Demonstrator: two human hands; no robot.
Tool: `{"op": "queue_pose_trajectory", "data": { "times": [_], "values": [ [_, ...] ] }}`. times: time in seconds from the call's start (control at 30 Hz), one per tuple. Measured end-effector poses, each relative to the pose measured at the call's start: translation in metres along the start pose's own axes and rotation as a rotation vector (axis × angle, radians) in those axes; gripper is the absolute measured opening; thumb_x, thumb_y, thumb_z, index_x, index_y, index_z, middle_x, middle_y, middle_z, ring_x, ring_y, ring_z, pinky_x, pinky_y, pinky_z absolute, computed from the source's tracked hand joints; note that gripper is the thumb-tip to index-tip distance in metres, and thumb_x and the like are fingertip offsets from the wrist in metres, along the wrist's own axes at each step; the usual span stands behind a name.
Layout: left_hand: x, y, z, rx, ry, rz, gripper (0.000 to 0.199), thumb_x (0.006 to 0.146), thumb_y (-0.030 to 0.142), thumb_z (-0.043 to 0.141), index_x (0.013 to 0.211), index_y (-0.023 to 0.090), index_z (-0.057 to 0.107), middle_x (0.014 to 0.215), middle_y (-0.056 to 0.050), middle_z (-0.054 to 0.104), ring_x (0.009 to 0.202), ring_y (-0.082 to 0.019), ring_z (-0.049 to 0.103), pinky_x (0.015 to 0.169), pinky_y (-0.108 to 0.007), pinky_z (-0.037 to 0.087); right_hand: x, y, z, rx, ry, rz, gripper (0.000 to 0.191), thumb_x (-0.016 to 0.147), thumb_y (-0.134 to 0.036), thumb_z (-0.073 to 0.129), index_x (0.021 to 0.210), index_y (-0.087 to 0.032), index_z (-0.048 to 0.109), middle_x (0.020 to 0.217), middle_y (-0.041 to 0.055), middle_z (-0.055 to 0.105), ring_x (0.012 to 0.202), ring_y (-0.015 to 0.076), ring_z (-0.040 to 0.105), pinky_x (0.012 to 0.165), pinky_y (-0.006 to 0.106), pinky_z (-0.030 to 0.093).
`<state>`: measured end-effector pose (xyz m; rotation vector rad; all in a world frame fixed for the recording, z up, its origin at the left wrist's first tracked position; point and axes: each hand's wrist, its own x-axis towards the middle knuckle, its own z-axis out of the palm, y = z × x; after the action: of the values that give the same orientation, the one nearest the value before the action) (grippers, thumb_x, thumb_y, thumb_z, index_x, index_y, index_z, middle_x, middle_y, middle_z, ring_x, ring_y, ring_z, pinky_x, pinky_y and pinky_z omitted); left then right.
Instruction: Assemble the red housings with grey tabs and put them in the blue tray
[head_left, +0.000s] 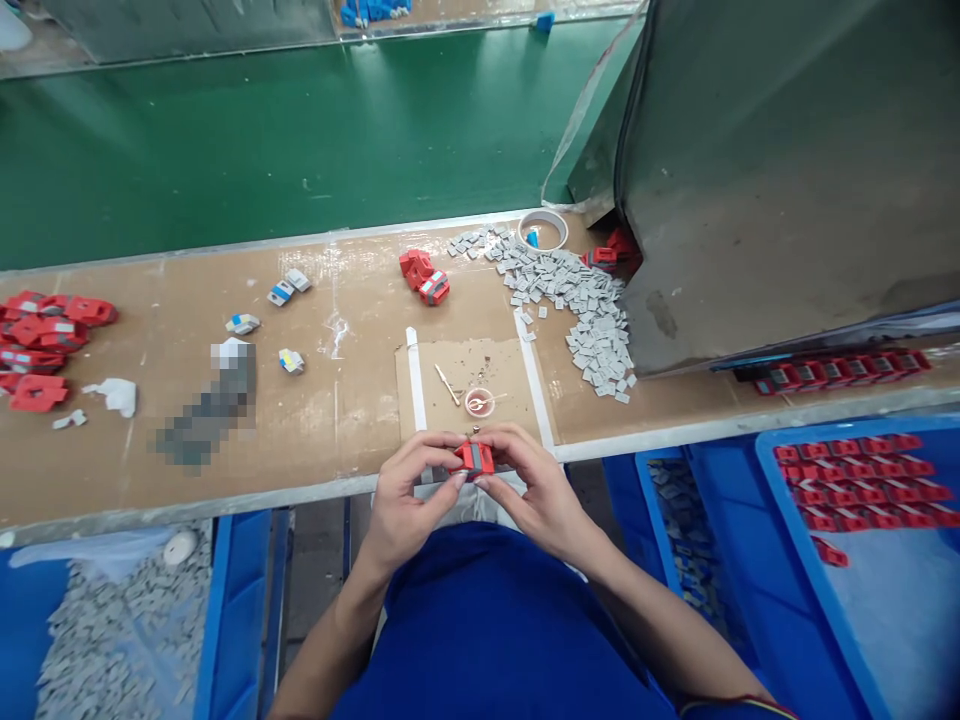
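A small red toy car with a grey strip across its top [474, 458] is held between my two hands at the bench's front edge. My left hand [409, 490] pinches its left end between thumb and fingers. On the opposite end, my right hand [536, 490] grips it the same way. Just beyond my fingers stands a small round cup [480, 403] of reddish stuff with a thin stick in it. A pale slim stick [448, 384] lies to the left of that cup, on a cardboard sheet [442, 358] edged with white tape.
Grey flat pieces [570, 290] spread at right, beside a tape roll [543, 231] and a large metal housing [780, 180]. Red pieces [45, 335] pile at far left; white-blue pieces [281, 292] lie nearer. Blue bins [780, 480] flank me below the bench. A green belt [300, 150] runs behind.
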<state>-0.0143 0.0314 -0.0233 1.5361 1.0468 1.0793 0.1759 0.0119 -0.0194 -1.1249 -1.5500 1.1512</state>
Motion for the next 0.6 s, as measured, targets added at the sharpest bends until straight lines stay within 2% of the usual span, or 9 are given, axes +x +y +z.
{"op": "queue_pose_trajectory", "data": {
  "times": [0.17,0.3,0.4,0.47,0.6],
  "values": [
    [-0.003,-0.001,0.003,-0.051,0.015,-0.052,0.013,0.087,0.01,0.074,0.092,0.022,0.077,0.105,-0.008,0.079,0.105,-0.022,0.076,0.094,-0.033,0.06,-0.004,0.001,0.0,-0.138,0.046,-0.13,0.029,0.1,-0.015,0.063,0.127,-0.024,0.057,0.118,0.01,0.064,0.106,0.0214,0.065,0.092,0.034,0.058],
    [-0.004,-0.003,0.005,-0.056,0.031,-0.075,0.013,0.088,0.011,0.074,0.092,0.022,0.078,0.105,-0.007,0.079,0.106,-0.022,0.075,0.096,-0.033,0.059,-0.005,0.005,0.001,-0.131,0.041,-0.126,0.029,0.1,-0.016,0.061,0.128,-0.024,0.056,0.119,0.0109,0.063,0.108,0.0222,0.065,0.094,0.035,0.057],
    [-0.001,0.0,0.007,-0.009,0.04,-0.081,0.012,0.09,0.013,0.073,0.092,0.024,0.077,0.104,-0.005,0.078,0.106,-0.019,0.075,0.095,-0.029,0.058,-0.004,0.008,0.003,0.008,0.06,-0.016,0.022,0.102,-0.023,0.062,0.123,-0.024,0.06,0.116,0.0101,0.062,0.106,0.0214,0.065,0.09,0.034,0.059],
    [-0.001,0.001,0.008,0.011,0.034,-0.065,0.012,0.092,0.015,0.072,0.097,0.025,0.077,0.109,-0.005,0.078,0.11,-0.019,0.074,0.096,-0.029,0.058,-0.005,0.01,0.007,0.184,0.111,0.079,0.022,0.101,-0.031,0.065,0.121,-0.025,0.061,0.118,0.0096,0.063,0.107,0.0212,0.067,0.092,0.035,0.059],
    [-0.005,-0.005,0.01,0.015,-0.017,-0.028,0.038,0.093,0.02,0.074,0.129,0.027,0.067,0.129,-0.009,0.074,0.12,-0.021,0.071,0.103,-0.033,0.057,-0.008,0.014,0.017,0.536,0.153,0.234,0.032,0.098,-0.046,0.07,0.121,-0.026,0.058,0.114,0.0083,0.07,0.106,0.022,0.071,0.099,0.041,0.059]
  ]
}}
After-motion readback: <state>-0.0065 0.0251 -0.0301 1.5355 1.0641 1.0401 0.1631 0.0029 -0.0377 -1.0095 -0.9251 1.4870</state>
